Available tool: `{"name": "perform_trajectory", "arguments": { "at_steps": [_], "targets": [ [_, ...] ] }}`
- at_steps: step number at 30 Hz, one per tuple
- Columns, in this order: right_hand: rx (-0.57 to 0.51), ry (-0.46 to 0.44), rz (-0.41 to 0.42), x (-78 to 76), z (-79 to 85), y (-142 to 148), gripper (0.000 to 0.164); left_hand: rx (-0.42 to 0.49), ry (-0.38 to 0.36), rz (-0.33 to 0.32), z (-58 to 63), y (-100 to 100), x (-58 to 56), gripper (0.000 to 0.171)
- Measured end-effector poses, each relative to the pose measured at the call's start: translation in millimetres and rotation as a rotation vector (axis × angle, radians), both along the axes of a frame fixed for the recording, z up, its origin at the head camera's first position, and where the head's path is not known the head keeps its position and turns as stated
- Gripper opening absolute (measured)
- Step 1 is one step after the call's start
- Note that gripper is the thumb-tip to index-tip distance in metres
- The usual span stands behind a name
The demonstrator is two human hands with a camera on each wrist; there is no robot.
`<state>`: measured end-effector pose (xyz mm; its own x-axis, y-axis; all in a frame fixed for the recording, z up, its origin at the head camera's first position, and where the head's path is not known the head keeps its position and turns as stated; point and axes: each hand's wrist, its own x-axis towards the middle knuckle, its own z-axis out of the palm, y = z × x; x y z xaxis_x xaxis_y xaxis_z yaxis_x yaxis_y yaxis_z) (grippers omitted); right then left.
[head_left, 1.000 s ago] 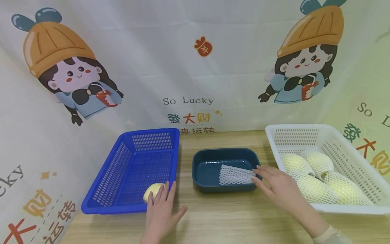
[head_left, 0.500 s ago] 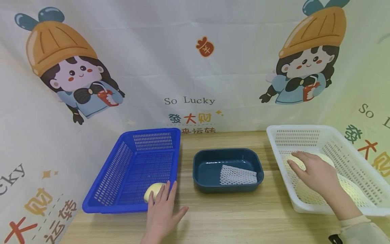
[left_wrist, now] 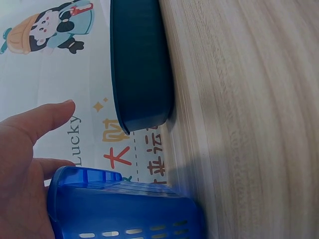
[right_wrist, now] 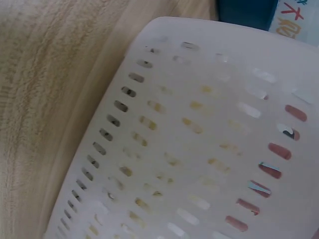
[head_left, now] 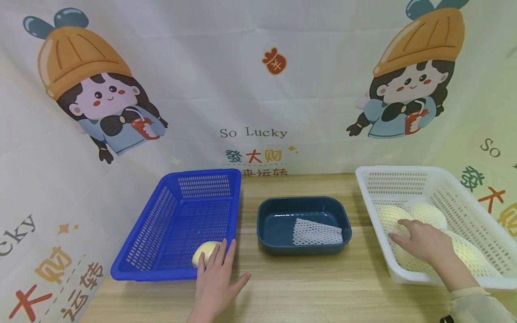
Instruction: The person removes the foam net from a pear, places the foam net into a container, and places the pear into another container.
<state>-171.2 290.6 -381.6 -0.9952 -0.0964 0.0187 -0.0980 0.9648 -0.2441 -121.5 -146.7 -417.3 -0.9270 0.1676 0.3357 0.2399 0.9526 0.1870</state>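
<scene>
A bare pale yellow fruit lies in the near right corner of the blue basket. My left hand reaches over the basket's rim with extended fingers on the fruit and the thumb spread aside. At the right, the white basket holds several pale yellow fruits in white foam nets. My right hand is over the near left fruit, thumb and forefinger apart; its other fingers are hidden. In the right wrist view the basket wall hides most of this hand.
Between the baskets stands a dark teal dish with a flat, loose white foam net in it. All three containers stand on a wooden table. Behind them hangs a printed cloth.
My right hand has left the foam net in the teal dish, moved right into the white basket, then slid slightly nearer over the fruits. My left hand has stayed on the bare fruit.
</scene>
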Motion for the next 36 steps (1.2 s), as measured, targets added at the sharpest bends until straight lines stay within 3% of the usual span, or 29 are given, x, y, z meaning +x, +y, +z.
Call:
{"name": "perform_trajectory", "arguments": {
  "at_steps": [16,32,36],
  "targets": [
    [-0.038,-0.065,-0.094,4.9,-5.2,7.9,0.065,0.005,0.006,-0.006,0.4,0.8,0.8,0.075],
    [-0.025,-0.171,-0.047,1.1,-8.0,14.3,0.084,0.0,-0.001,0.0,1.9,1.3,0.7,0.075],
    [-0.029,-0.186,-0.004,0.9,-9.4,14.5,0.079,0.003,-0.01,0.001,2.5,1.5,1.8,0.075]
  ]
}}
